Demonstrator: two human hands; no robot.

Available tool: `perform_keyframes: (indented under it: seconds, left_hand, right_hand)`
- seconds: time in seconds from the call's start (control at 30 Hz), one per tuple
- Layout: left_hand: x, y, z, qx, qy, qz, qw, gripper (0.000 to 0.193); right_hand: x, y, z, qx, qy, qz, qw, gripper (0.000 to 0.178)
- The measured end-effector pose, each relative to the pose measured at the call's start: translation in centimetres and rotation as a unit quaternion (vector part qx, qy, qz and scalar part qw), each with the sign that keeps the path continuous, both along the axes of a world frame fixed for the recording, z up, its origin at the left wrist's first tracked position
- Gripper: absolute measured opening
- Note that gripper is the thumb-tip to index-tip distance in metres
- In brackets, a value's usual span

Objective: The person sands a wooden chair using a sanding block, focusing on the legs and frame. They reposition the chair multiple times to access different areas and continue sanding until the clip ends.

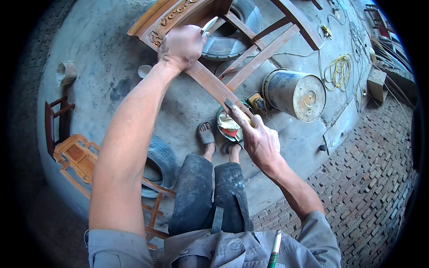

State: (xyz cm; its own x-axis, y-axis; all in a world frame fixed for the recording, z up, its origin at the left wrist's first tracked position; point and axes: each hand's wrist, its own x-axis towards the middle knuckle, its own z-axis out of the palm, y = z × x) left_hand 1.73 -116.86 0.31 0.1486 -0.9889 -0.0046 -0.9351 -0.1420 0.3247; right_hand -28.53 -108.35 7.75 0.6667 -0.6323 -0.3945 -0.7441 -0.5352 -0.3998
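Observation:
A brown wooden chair [263, 58] with carved scrollwork lies tipped over, resting against a grey tyre [250, 22]. At its carved end my left hand [182, 47] is closed on the frame; the fingers are blurred. My right hand [262, 142] lies on the near end of a long wooden leg [213, 82], with the index finger stretched along it and the others curled. By its fingertip shows a small dark flat piece [229, 103], whose kind I cannot make out. Just below that leg stands a round basin [222, 134] holding scraps of paper.
A yellow-and-black power tool [257, 102] sits beside a large dirty bucket [297, 96] lying on its side. Coiled yellow cable [338, 71] is at the right. Another tyre [163, 156] and a carved orange-brown chair [78, 154] are at the left, above brick paving at lower right.

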Motion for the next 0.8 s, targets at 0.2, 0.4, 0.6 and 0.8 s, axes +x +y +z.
perform_keyframes:
  seconds: [0.2, 0.4, 0.6, 0.8]
  left_hand:
    - [0.1, 0.0, -0.2, -0.015, 0.014, -0.003, 1.0, 0.036]
    - [0.1, 0.2, -0.5, -0.068, 0.011, -0.013, 0.998, 0.035]
    - [0.1, 0.1, -0.9, -0.089, -0.002, -0.018, 0.996, 0.032]
    - [0.9, 0.0, -2.0, -0.079, -0.041, -0.066, 0.994, 0.031]
  right_hand:
    - [-0.4, 0.3, -0.3, 0.0, -0.019, 0.0, 1.0, 0.069]
    - [-0.2, -0.1, 0.1, 0.0, -0.001, 0.006, 1.0, 0.069]
    - [0.3, -0.5, -0.2, -0.011, 0.003, 0.009, 1.0, 0.067]
    - [-0.1, -0.2, -0.4, -0.015, -0.017, 0.005, 1.0, 0.065]
